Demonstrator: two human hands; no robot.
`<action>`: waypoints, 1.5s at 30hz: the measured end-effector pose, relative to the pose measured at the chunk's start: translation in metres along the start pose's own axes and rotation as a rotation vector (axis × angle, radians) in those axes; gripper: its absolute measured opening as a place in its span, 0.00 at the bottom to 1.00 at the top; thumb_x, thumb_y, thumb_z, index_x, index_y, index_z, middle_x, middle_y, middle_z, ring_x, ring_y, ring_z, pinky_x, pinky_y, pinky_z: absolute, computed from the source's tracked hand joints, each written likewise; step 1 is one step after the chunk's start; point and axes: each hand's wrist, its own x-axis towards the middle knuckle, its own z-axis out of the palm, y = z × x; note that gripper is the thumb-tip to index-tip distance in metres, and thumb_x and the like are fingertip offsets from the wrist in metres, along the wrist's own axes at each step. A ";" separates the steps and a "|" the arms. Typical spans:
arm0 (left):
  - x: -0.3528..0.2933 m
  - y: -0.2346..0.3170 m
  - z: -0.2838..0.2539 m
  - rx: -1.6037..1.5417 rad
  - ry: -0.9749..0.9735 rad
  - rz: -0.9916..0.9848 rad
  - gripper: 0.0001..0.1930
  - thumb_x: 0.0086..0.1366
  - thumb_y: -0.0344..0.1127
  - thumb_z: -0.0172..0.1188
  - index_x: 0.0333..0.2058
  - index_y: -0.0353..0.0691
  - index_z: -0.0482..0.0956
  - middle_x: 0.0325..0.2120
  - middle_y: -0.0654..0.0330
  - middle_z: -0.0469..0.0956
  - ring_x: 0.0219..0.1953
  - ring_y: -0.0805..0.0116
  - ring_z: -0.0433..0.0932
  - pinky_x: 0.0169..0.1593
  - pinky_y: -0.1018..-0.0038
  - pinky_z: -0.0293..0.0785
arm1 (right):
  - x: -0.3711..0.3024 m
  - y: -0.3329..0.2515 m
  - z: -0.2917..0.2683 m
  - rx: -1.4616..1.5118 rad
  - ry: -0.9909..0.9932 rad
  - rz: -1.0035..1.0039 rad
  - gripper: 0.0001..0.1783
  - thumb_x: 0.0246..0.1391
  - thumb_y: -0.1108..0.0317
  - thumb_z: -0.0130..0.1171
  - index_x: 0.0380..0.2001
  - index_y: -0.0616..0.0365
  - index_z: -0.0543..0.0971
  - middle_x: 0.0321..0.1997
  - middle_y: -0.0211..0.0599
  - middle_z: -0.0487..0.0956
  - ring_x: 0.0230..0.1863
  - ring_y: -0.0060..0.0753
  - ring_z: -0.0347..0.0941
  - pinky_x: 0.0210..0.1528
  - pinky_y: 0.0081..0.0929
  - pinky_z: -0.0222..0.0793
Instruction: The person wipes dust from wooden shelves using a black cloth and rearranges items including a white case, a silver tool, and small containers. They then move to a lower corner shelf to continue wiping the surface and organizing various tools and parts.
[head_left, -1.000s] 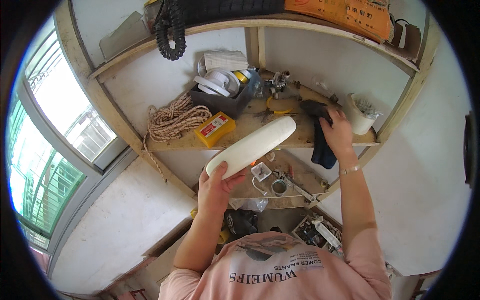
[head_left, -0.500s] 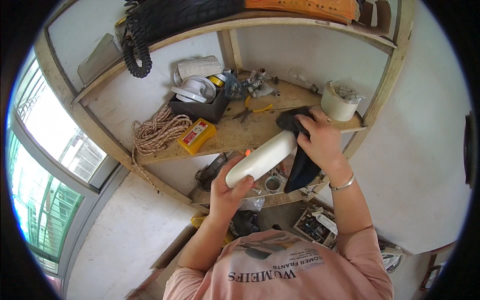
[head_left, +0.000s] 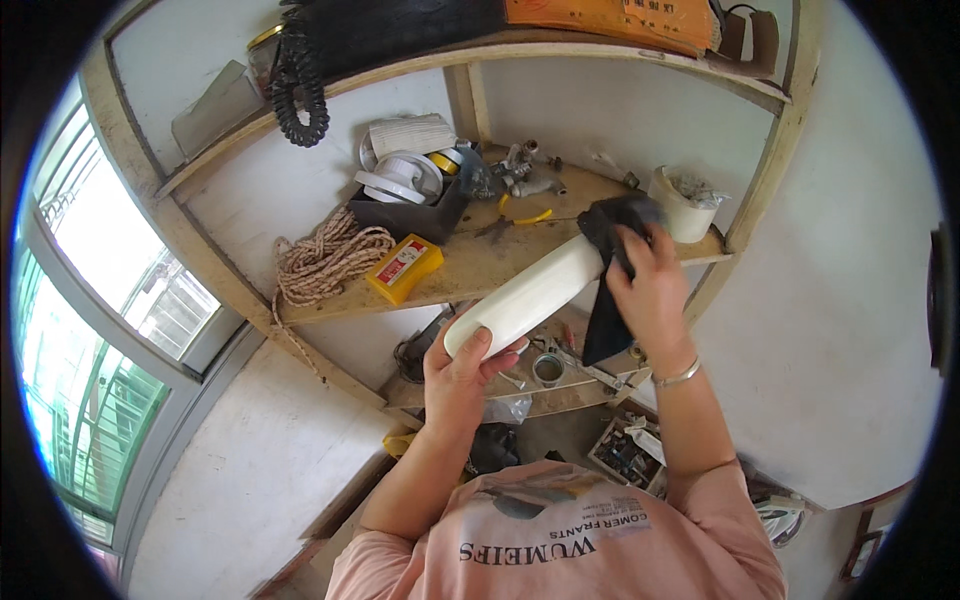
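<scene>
A long white object with rounded ends (head_left: 525, 298) slants in the air in front of the wooden shelf; its exact kind does not show. My left hand (head_left: 465, 365) grips its lower end, thumb on top and fingers beneath. At the upper end, my right hand (head_left: 648, 285) holds a black cloth (head_left: 606, 318) against the white surface. Part of the cloth hangs down below my fingers. The cloth hides the far tip of the white object.
On the middle shelf (head_left: 500, 262) lie a rope coil (head_left: 325, 262), a yellow box (head_left: 405, 268), a black bin (head_left: 420, 215) of white parts, yellow-handled pliers (head_left: 515, 220), metal fittings (head_left: 530, 170) and a white tub (head_left: 688, 205). Below are a round tin (head_left: 548, 368) and a tool crate (head_left: 625, 455).
My right hand and the cloth have shifted slightly right along the upper end. The white object has turned a little, and my left thumb now lies higher on its face.
</scene>
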 end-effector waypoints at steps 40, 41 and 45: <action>0.017 0.034 -0.017 -0.071 0.267 -0.082 0.19 0.57 0.40 0.51 0.41 0.31 0.66 0.37 0.50 0.73 0.36 0.58 0.75 0.38 0.70 0.73 | 0.021 0.045 0.019 -0.278 -0.648 -0.072 0.19 0.38 0.64 0.59 0.40 0.46 0.75 0.39 0.41 0.69 0.41 0.45 0.68 0.40 0.34 0.68; 0.029 0.028 -0.006 -0.076 0.226 -0.099 0.19 0.56 0.40 0.51 0.42 0.32 0.66 0.38 0.50 0.72 0.36 0.58 0.75 0.40 0.68 0.72 | 0.015 0.050 0.011 -0.215 -0.615 -0.094 0.19 0.37 0.65 0.59 0.39 0.46 0.75 0.38 0.41 0.70 0.40 0.45 0.68 0.39 0.35 0.68; 0.078 -0.007 0.030 -0.163 0.080 -0.183 0.17 0.55 0.37 0.54 0.41 0.32 0.66 0.38 0.49 0.71 0.37 0.58 0.74 0.40 0.69 0.73 | -0.011 0.052 -0.022 -0.009 -0.491 -0.047 0.19 0.34 0.69 0.59 0.36 0.46 0.76 0.35 0.42 0.69 0.37 0.45 0.69 0.37 0.35 0.68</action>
